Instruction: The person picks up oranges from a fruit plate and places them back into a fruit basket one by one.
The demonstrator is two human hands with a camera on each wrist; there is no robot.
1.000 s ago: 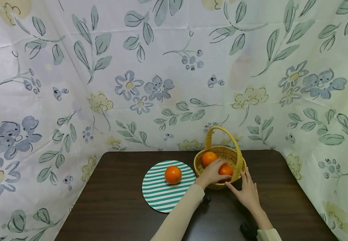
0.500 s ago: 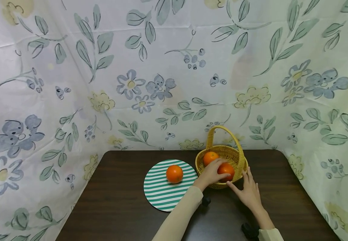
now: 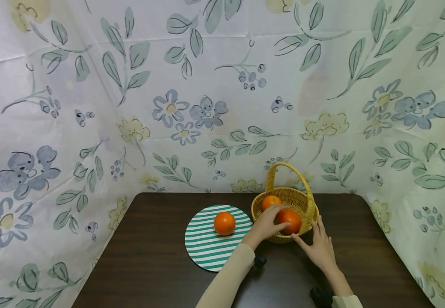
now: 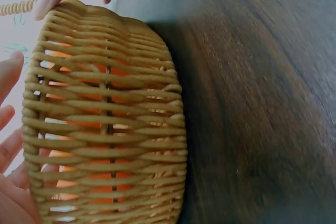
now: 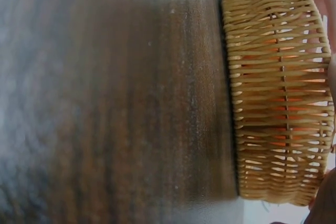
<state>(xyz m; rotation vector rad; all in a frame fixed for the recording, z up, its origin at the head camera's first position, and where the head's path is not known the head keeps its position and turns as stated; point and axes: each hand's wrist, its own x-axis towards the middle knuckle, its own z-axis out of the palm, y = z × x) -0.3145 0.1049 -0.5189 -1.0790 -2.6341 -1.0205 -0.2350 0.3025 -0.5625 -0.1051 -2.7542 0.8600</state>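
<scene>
A yellow wicker basket (image 3: 307,214) with a tall handle stands at the back right of the table. Inside it lie one orange (image 3: 271,202) at the left and another orange (image 3: 292,222) nearer the front. My left hand (image 3: 265,223) reaches over the near-left rim, its thumb and fingers spread beside the front orange. Outside the basket, my right hand (image 3: 320,248) rests its straight fingers and thumb against the right and front rim. In the left wrist view, orange fruit shows through the basket weave (image 4: 110,108).
Left of the basket, a third orange (image 3: 224,223) sits on a round green-and-white striped mat (image 3: 207,252). Both lie on the dark wooden table (image 3: 149,256). A floral cloth (image 3: 215,107) hangs behind and at the sides.
My left hand has drawn slightly left from the front orange, its fingers spreading, and more of that orange shows. My right hand keeps its place at the basket. The head view has shifted slightly.
</scene>
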